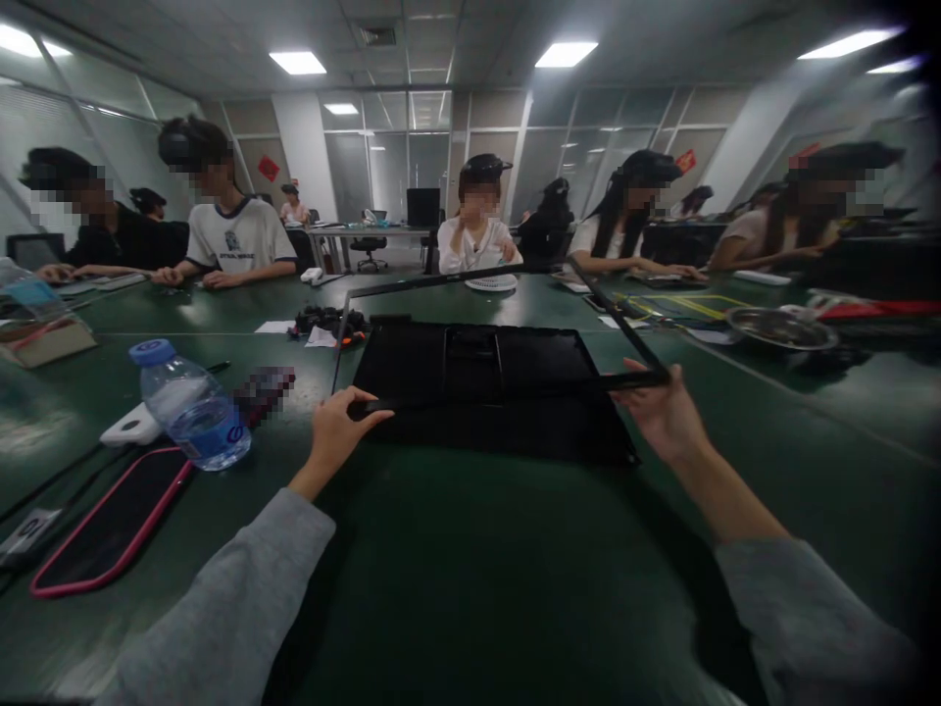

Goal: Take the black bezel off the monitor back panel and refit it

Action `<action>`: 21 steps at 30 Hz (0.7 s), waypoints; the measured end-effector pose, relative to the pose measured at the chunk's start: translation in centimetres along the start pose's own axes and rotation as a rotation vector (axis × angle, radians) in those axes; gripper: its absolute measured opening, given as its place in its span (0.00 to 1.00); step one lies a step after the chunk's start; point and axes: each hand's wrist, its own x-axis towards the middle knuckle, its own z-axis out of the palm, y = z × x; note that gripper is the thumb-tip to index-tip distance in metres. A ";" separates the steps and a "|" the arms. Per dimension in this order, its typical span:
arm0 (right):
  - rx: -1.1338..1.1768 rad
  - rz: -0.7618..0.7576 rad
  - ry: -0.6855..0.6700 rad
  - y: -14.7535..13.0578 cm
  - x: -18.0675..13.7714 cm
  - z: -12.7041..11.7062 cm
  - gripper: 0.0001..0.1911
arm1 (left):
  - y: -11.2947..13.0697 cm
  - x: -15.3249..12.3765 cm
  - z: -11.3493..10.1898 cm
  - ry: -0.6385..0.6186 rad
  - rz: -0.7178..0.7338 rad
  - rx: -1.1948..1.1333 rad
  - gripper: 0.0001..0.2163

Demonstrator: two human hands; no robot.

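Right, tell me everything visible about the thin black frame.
The thin black frame is an open rectangle of narrow, straight bars, perhaps plastic or metal. The left hand pinches its near left corner; the right hand holds its near right corner. It is held over the black panel, which shows through its opening; its exact tilt is hard to judge.

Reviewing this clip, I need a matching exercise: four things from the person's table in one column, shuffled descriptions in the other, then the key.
1. Black frame
2. Black panel
3. Bottle
4. Phone

A. Has a pinkish-red edge
B. Partly seen through the frame's opening
C. Held by the left hand and right hand
D. Has a blue cap

Right pairs: 1-C, 2-B, 3-D, 4-A
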 end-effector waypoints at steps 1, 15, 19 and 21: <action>0.073 0.042 -0.060 -0.5 -0.1 -0.5 0.33 | 0.1 -0.1 0.2 -0.021 0.025 0.038 0.16; -1.001 -0.383 0.154 3.8 0.3 -1.1 0.24 | -1.3 0.2 0.1 -0.248 0.119 0.089 0.18; -1.060 -0.450 0.175 4.8 0.8 -1.7 0.22 | -1.4 0.1 0.5 -0.276 0.121 0.072 0.18; -1.065 -0.453 0.170 5.3 0.8 -1.9 0.22 | -1.6 0.1 0.6 -0.305 0.114 0.073 0.18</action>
